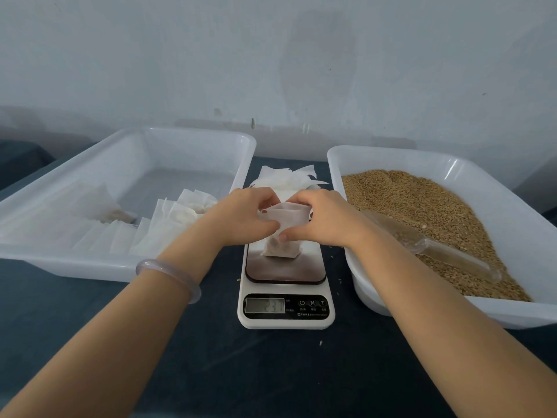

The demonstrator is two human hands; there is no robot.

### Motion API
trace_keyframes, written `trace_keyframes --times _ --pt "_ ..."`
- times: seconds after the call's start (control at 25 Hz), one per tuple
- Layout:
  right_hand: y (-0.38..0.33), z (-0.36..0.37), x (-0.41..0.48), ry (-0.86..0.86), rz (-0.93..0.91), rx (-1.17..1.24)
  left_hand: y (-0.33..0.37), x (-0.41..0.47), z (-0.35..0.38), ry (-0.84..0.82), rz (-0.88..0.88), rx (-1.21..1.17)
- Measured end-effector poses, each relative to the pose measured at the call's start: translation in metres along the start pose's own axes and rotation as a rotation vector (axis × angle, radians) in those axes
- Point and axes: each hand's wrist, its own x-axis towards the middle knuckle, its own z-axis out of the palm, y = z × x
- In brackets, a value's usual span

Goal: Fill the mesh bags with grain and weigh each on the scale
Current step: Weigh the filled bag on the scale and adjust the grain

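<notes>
Display: grey LCD window [264,305] on the front of the white flat plastic kitchen scale [286,323] — faint digits, seemingly 237.
Buttons: round black power-symbol key [302,303], M key [312,303], T key [322,303].
Small print: beneath the keys — too small to read.

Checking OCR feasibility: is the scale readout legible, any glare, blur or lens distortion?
Head view: scale display faint, low contrast, digits barely legible; platform shows dull reflections, no hard glare; rims of left tray and right tray bow, wide-angle lens; mesh bag in focus; light soft, shadows weak.
</notes>
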Motion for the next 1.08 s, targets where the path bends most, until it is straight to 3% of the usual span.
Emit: trace_keyframes --times 0.2,0.36,0.48,0.6,0.76,0.92,1.08 --pt "0.003 0.0 0.002 0.008 0.0 -0.009 -0.006 0.004 0.001 0.047 0.039 -0.014" --pt "0.001 -0.004 0.0 0.109 -0.025 0.151 -0.006 0.001 -0.004 0.102 0.048 -0.211" --pt "-0.004 -0.007 -0.006 0.12 -0.102 0.261 -0.005 -0.002 -0.002 -0.002 0.042 -0.117" --pt "-0.008 -0.005 -0.006 0.11 -0.131 0.281 -0.005 0.0 -0.001 0.016 0.045 -0.069" --pt "-0.014 -0.004 -0.004 0.047 -0.131 0.332 -0.002 -0.006 -0.009 0.127 0.046 -0.145" --pt "-0.038 -0.001 0.002 0.112 -0.194 0.409 -0.008 -0.024 -0.03 0.237 -0.009 -0.222" --pt "-0.09 0.027 0.028 0.184 -0.267 0.293 -0.035 -0.039 -0.076 0.355 -0.152 -0.177"
